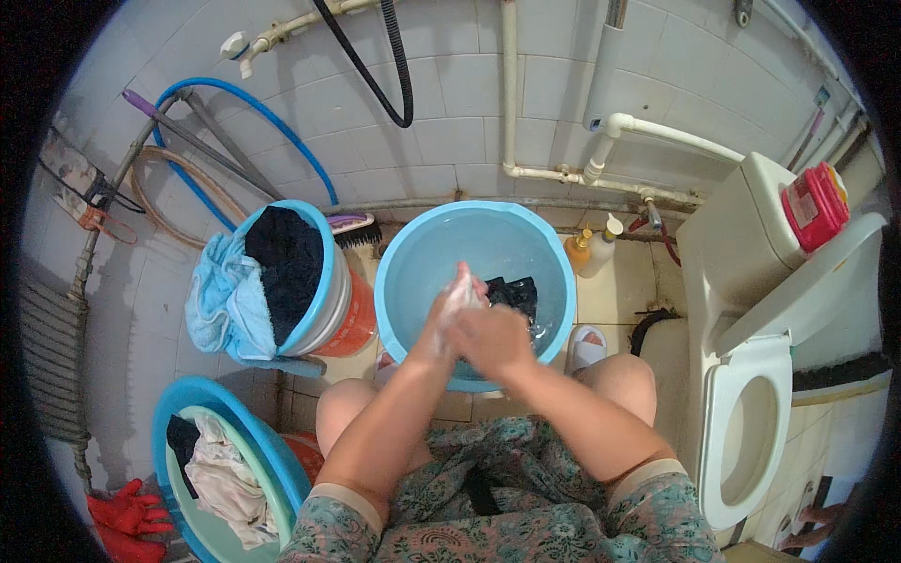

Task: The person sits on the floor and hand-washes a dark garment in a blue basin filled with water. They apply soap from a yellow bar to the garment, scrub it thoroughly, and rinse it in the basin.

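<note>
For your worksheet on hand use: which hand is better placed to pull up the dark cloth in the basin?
Probably right: the right hand lies beside the dark cloth; the soapy left hand sits farther left.

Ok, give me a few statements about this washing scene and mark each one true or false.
1. Both hands, the left hand and the right hand, are over the big blue basin. True.
2. The dark cloth lies on the floor. False: it sits in the basin's water.
3. The toilet seat is on the person's right. True.
4. The red gloves are on the hands. False: they lie at lower left, and the hands are bare.
5. The bucket at the left is empty. False: it holds dark and light blue laundry.
</note>
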Tool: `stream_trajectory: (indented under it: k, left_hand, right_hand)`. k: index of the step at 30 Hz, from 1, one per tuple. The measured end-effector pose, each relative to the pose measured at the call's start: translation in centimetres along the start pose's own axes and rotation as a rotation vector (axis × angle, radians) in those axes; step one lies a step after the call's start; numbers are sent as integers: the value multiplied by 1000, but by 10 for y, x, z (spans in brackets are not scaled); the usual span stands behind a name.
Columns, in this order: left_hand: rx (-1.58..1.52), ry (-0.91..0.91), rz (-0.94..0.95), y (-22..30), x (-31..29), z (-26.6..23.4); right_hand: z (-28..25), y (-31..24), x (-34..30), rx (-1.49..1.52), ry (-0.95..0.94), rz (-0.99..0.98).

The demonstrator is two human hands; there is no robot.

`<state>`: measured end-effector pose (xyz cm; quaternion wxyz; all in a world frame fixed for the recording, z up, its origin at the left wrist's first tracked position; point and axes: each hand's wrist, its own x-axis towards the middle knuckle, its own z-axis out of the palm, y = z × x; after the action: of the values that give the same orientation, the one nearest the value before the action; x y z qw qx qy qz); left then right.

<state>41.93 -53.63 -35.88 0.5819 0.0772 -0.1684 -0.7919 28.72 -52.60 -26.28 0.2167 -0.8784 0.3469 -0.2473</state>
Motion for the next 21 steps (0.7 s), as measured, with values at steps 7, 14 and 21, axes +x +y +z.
stream_trajectory:
  k: [7,14,21]
  left_hand:
    - [216,570,-32,-50,-9,36]
    - [-12,639,-44,-46,6,85]
    - [-69,275,-35,-28,-12,36]
  right_hand:
    - [-11,28,27,-161,144,73]
    - [-6,45,21,-328,158,110]
    - [5,-5,3,-278,122,-174]
